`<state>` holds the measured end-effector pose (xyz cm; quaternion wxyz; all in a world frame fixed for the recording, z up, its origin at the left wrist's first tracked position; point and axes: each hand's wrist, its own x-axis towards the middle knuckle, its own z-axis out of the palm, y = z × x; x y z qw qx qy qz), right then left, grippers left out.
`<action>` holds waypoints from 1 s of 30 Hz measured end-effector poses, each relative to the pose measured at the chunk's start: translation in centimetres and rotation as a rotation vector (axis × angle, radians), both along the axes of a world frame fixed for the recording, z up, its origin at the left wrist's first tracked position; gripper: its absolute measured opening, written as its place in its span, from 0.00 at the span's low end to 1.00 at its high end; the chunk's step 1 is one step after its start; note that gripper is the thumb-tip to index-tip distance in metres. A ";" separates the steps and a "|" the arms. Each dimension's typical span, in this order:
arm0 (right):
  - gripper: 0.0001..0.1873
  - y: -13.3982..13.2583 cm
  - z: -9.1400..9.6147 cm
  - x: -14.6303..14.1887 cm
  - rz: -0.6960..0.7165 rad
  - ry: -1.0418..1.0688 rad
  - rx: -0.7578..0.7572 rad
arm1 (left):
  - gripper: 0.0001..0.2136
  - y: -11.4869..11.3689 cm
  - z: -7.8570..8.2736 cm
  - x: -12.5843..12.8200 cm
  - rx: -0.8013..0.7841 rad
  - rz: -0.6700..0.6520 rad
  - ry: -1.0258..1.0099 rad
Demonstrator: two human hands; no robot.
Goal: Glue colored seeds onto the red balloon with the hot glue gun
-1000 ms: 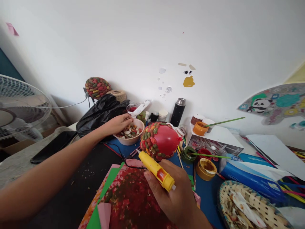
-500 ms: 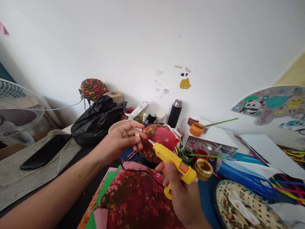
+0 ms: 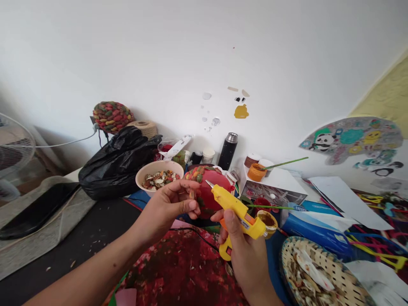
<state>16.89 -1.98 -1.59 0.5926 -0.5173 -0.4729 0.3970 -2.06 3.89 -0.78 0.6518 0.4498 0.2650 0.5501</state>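
My left hand point(image 3: 172, 204) pinches a small seed point(image 3: 192, 194) between thumb and fingers, just in front of the red balloon point(image 3: 208, 187) partly covered with coloured seeds. My right hand point(image 3: 244, 250) grips a yellow glue gun point(image 3: 237, 210), its nozzle pointing up-left toward the seed. Behind the left hand stands a cream bowl point(image 3: 149, 170) of painted seeds. A black cord point(image 3: 194, 233) runs from the gun over the red-stained paper point(image 3: 178, 272).
A black plastic bag point(image 3: 116, 163), a seed-covered ball point(image 3: 111, 115), twine spool point(image 3: 145, 126) and black flask point(image 3: 228, 151) stand at the back. Paint pots point(image 3: 256, 172) with brushes, a blue tube point(image 3: 315, 233) and a woven basket point(image 3: 315, 276) crowd the right. A fan point(image 3: 14, 148) stands left.
My left hand came away from the bowl with a seed and moved toward me. My right hand raised the glue gun and turned its nozzle to the seed. The view drifted right.
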 end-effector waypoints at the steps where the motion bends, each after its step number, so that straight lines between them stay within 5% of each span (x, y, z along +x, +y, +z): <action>1: 0.37 0.0 0.2 0.0 0.008 -0.010 -0.001 | 0.19 -0.2 -0.1 0.2 -0.004 -0.022 -0.026; 9: 0.32 1.2 -1.3 -0.5 0.026 -0.019 0.111 | 0.18 -1.5 -0.5 1.8 -0.061 -0.174 -0.113; 21: 0.13 0.8 0.7 -0.5 0.141 0.003 0.146 | 0.23 -1.6 -0.4 1.2 -0.051 -0.097 0.035; 30: 0.12 1.0 -0.8 -0.6 0.114 0.006 0.136 | 0.23 -1.6 -0.3 0.9 -0.045 -0.100 0.100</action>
